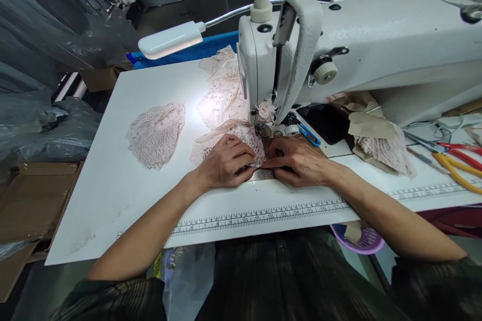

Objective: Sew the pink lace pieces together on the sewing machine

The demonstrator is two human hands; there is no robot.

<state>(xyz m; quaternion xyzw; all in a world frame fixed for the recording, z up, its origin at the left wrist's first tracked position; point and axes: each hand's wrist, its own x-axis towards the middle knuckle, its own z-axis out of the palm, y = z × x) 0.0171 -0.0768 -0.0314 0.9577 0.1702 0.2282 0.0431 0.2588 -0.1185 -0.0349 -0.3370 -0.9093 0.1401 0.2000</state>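
Observation:
Both my hands rest on a strip of pale pink lace (226, 105) just in front of the needle area of a white sewing machine (361, 45). My left hand (225, 162) has its fingers curled and pinches the near edge of the lace. My right hand (297, 161) presses down beside it, fingers together and pointing left, gripping the same edge. The lace runs back past the presser foot (268, 129) under the lamp's bright spot. What lies under my fingertips is hidden.
A separate lace piece (156, 133) lies to the left on the white table (124, 195). A lamp (171, 40) hangs over it. Blue snips (309, 134), scissors (457, 163), more lace with brown paper (380, 143) and a printed ruler (263, 215) are here. A purple basket (363, 243) hangs below.

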